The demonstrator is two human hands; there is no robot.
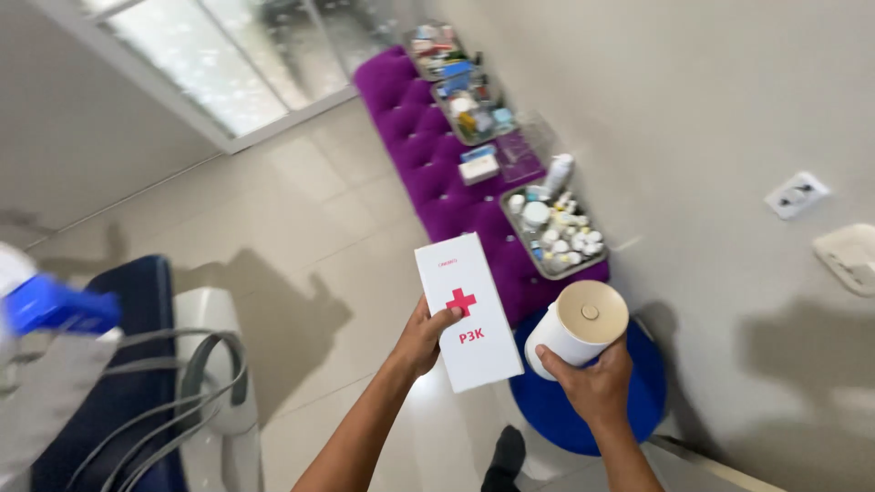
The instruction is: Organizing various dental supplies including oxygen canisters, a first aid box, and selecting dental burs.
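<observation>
My left hand point(422, 339) grips a flat white box point(467, 312) with a red cross on its face, thumb across the lower front. My right hand point(594, 380) holds a white cylindrical canister point(576, 331) with a beige round lid, tilted so the lid faces up. Both are held side by side above a round blue stool point(629, 401) and the tiled floor.
A purple tufted bench point(437, 173) runs along the wall, carrying metal trays of small bottles point(556, 232) and supplies point(474, 105). A dark blue chair with grey hoses point(137, 392) stands at left. A wall socket point(797, 194) sits on the right wall.
</observation>
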